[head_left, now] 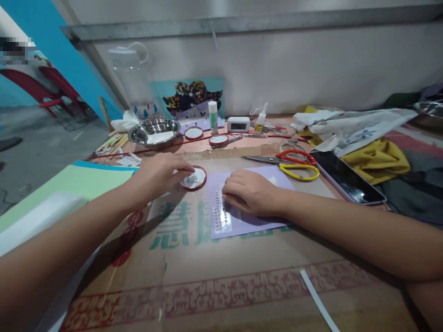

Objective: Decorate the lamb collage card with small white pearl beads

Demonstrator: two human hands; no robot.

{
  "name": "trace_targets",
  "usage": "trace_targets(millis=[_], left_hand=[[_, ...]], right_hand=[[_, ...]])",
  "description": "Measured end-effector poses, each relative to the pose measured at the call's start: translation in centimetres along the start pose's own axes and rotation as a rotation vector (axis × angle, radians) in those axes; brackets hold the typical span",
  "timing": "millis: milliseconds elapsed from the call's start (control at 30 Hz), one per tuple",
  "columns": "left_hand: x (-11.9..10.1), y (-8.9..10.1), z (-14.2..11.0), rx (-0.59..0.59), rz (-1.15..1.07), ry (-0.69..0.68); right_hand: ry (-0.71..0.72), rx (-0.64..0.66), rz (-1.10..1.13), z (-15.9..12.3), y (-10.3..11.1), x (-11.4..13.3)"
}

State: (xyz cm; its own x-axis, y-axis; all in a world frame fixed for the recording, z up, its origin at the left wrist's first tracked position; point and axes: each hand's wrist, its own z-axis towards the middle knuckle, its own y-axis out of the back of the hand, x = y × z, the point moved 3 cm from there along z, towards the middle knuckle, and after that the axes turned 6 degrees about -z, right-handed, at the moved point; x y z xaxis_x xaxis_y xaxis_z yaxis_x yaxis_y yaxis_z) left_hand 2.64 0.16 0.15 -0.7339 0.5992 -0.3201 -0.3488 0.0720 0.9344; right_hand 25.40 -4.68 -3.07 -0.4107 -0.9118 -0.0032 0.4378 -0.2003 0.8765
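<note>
My left hand (162,176) reaches to a small round red-rimmed lid (200,177) with small clear or silvery bits in it. Its thumb and fingertips are drawn together at the lid's left side; what lies between them is too small to make out. My right hand (254,191) rests curled on a purple sheet of paper (256,223), its fingertips hidden. Beside those fingertips, short rows of small shiny beads (217,213) lie on a clear strip on the sheet. Under the paper is a printed cardboard sheet (194,263).
Scissors (297,166) and a phone (349,177) lie to the right, near cloth pieces (377,157). Behind stand a metal bowl (154,133), a glue stick (212,119), a small clock (238,124) and a glue bottle (260,119). Green paper (76,184) is at the left.
</note>
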Motion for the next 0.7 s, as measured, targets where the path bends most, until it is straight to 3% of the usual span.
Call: trace_targets(millis=[133,233,433,567,700], left_hand=[[-0.6,-1.1,-0.3,0.023,0.200,-0.266],[-1.5,-1.5,0.1,0.082,0.331,-0.340],[-2.6,-1.8,0.2,0.080,0.458,-0.324],[-2.0,-1.7,0.0,0.003,0.487,-0.251],[-0.9,-2.0,-0.2,0.039,0.456,-0.185]], right_hand=[[-0.009,-0.068,0.018,0.1,0.0,-0.2],[-0.020,-0.078,0.020,0.2,-0.2,-0.3],[-0.020,-0.081,0.005,0.2,-0.5,0.0],[-0.028,-0.082,0.015,0.1,-0.4,0.0],[-0.054,-0.071,0.040,-0.1,-0.3,-0.3]])
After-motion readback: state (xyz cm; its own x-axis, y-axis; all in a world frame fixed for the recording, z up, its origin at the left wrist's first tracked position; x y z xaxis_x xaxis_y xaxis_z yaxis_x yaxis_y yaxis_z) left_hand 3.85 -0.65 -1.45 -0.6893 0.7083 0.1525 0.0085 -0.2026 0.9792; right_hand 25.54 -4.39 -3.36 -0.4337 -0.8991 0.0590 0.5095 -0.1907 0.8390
